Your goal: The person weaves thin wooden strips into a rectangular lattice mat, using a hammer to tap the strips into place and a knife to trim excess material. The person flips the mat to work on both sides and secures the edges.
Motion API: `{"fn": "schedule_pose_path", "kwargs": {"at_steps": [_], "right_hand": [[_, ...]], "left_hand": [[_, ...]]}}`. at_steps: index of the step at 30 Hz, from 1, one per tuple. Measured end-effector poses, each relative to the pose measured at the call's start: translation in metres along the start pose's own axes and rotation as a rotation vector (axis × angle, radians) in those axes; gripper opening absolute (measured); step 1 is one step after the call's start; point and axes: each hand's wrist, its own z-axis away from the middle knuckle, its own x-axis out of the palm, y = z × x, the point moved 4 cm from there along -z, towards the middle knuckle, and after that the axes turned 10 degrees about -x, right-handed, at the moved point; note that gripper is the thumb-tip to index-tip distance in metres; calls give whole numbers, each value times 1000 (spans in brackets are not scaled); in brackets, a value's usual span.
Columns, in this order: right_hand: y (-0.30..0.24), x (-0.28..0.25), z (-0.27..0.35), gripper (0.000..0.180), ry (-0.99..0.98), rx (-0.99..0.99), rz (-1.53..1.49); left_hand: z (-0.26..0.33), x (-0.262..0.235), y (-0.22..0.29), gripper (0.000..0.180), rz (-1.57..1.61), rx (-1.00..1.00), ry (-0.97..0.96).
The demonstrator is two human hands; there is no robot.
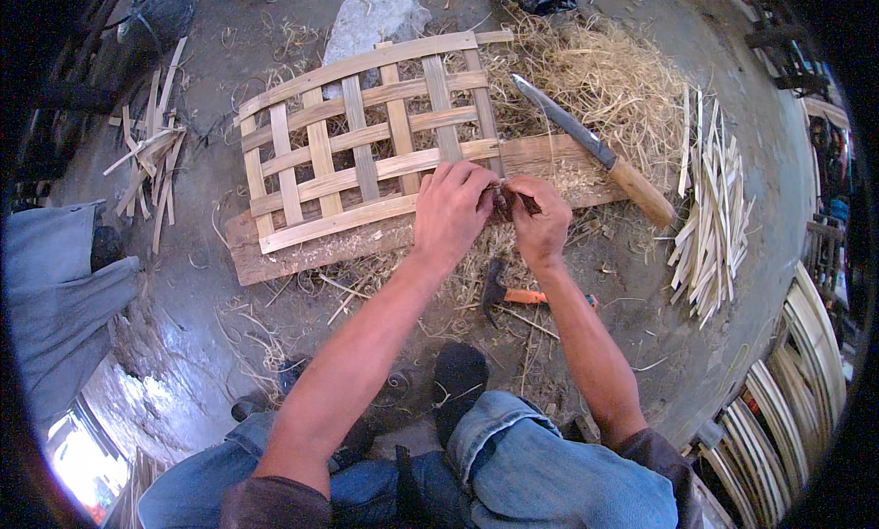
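A woven lattice panel of flat pale bamboo strips (322, 154) lies tilted on a thick wooden plank (261, 259). At the panel's near right corner, my left hand (449, 210) and my right hand (540, 220) meet, their fingertips pinched close together. Something small and dark shows between them, too hidden to name. My left hand's edge rests at the panel's near rim. Closer to me, below my right hand, a hammer (522, 296) with an orange handle lies on the ground. Beyond the right hand, a knife (600, 151) with a wooden handle lies across the plank's right end.
A grey stone block (380, 26) sits behind the panel. Curly shavings (604, 76) are heaped at the far right. Thin strips (714, 222) lie right, others (156, 158) left. Curved strip bundles (778, 410) stand lower right. Another person's denim-covered leg (59, 291) is at the left.
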Motion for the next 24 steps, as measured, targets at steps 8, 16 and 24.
{"fn": "schedule_pose_path", "kwargs": {"at_steps": [8,16,24], "right_hand": [[-4,0,-2,20,1,-57,77],[-7,1,2,21,28,-219,187],[-19,0,0,28,-20,-279,219]], "left_hand": [[1,0,4,23,2,-9,17],[2,1,5,24,-12,-15,1],[5,5,-1,25,11,12,59]]}}
